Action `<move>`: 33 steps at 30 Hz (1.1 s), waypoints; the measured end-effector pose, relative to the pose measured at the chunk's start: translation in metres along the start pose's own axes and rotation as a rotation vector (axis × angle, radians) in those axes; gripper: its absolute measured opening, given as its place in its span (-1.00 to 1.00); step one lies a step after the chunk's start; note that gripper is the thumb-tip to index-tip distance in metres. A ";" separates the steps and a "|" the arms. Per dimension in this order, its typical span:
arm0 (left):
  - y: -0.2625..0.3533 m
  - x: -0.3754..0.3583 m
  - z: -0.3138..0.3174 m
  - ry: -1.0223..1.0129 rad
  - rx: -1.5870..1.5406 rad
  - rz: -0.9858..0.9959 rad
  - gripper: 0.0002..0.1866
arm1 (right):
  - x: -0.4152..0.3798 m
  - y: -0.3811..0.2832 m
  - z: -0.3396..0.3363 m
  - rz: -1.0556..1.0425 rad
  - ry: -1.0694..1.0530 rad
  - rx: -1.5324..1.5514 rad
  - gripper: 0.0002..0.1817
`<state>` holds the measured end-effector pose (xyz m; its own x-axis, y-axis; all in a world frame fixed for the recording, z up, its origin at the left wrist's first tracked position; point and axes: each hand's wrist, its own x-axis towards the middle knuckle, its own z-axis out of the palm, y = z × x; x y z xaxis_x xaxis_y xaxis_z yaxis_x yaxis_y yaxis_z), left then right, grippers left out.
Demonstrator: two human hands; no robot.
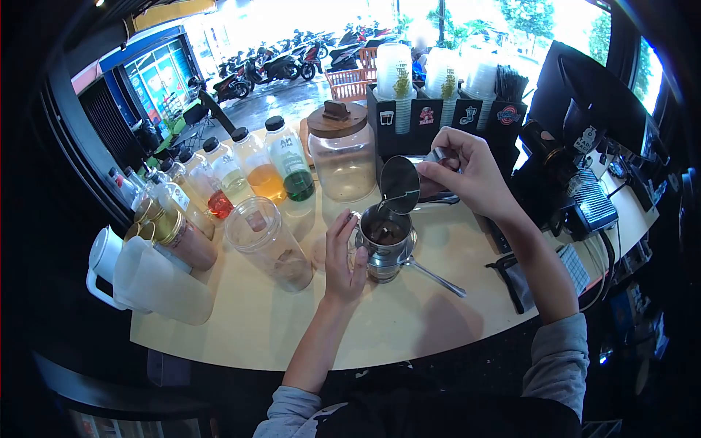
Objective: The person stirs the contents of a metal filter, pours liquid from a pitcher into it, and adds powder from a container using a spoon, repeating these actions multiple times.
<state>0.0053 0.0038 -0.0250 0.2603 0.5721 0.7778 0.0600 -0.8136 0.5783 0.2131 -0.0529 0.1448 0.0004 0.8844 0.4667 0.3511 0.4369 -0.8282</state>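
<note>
My right hand (467,169) is wrapped around the handle of a metal pitcher (400,184), tipped to the left. A thin stream runs from its spout into a metal coffee drip filter (385,237), where dark contents show. The filter sits on top of a small glass (382,273), standing on a saucer. Fingers of my left hand (346,255) curl against the filter's left side and steady it. A metal spoon (438,277) sticks out to the right from the saucer.
Left of my hands stands a clear plastic jar (269,244), with a white pitcher (164,281) beyond it. Syrup bottles (264,175) line the far left edge. Behind are a wood-lidded glass jar (342,157) and a cup holder (438,120). An espresso machine (558,164) stands right.
</note>
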 end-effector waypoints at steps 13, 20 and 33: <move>-0.001 -0.001 0.001 0.008 -0.020 -0.006 -0.46 | -0.002 0.003 -0.007 0.011 0.074 -0.053 -0.74; 0.000 0.000 0.001 0.010 -0.024 -0.011 -0.46 | -0.007 0.006 -0.013 0.018 0.078 -0.042 -0.74; -0.001 -0.002 0.001 0.003 -0.024 -0.008 -0.47 | -0.020 0.005 -0.016 0.069 0.146 0.103 -0.77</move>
<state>0.0060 0.0035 -0.0275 0.2574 0.5786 0.7740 0.0384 -0.8064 0.5901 0.2301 -0.0717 0.1365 0.1594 0.8828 0.4419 0.2476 0.3976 -0.8835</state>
